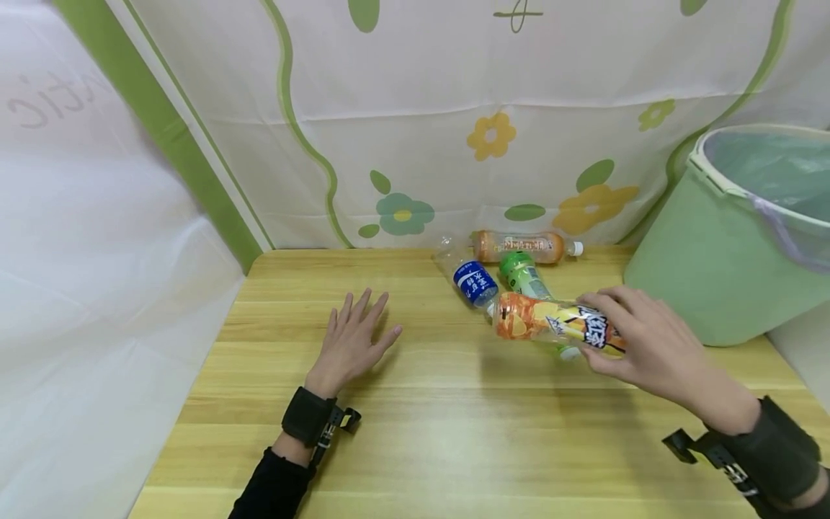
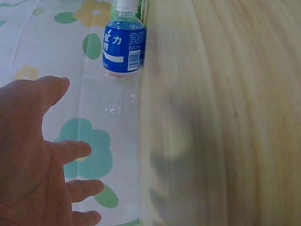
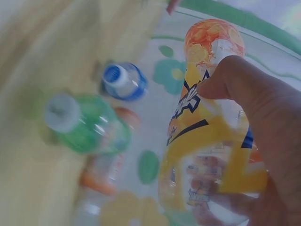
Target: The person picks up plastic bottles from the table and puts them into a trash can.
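Note:
My right hand (image 1: 655, 346) grips a clear plastic bottle (image 1: 545, 321) with a yellow and orange label, held sideways above the table. In the right wrist view the thumb and fingers wrap round this bottle (image 3: 202, 122). Beneath and behind it lie a green-labelled bottle (image 1: 524, 272), a blue-labelled water bottle (image 1: 475, 282) and an orange-labelled bottle (image 1: 519, 246) with a white cap. My left hand (image 1: 353, 339) is over the left part of the table, fingers spread, holding nothing. The left wrist view shows the blue-labelled bottle (image 2: 123, 49) beyond its fingertips.
A light green bin (image 1: 720, 259) with a bag liner stands at the right end of the wooden table (image 1: 415, 447). A white cloth (image 1: 415, 86) with flowers and leaves hangs along the table's back edge.

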`<state>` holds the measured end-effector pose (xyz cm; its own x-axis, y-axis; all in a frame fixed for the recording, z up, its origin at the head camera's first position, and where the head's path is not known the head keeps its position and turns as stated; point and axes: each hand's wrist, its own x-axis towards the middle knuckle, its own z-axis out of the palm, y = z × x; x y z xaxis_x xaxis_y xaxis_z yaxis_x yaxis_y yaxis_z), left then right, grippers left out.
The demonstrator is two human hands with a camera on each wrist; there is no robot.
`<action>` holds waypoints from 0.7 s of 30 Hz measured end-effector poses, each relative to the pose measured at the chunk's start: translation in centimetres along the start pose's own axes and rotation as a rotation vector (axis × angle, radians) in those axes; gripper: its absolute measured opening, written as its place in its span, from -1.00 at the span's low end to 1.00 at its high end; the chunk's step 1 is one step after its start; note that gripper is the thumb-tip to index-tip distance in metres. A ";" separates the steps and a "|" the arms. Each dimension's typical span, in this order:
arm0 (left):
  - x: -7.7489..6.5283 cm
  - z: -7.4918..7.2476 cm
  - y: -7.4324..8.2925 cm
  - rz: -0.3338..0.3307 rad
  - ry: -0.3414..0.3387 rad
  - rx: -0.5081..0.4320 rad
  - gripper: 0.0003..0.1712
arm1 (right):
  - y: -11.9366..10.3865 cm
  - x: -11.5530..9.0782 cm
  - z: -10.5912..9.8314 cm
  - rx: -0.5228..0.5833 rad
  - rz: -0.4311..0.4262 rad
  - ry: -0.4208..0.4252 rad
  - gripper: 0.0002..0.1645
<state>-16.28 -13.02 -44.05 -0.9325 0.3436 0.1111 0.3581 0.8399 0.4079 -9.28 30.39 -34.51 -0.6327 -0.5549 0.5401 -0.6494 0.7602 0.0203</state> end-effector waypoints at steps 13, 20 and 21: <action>0.0 0.0 0.1 0.012 0.004 0.006 -0.12 | 1.7 2.7 -8.1 -0.194 0.089 0.100 0.12; -0.1 -0.2 0.1 0.004 -0.010 0.000 -0.13 | 4.5 3.0 -11.5 -0.226 0.278 0.208 0.26; -0.1 -0.2 0.1 0.004 -0.010 0.001 -0.13 | 5.1 2.9 -11.8 -0.197 0.308 0.227 0.24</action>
<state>-16.18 -13.01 -43.82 -0.9306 0.3512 0.1033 0.3618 0.8389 0.4067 -9.46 36.70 -22.87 -0.6612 -0.2198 0.7173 -0.3374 0.9411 -0.0226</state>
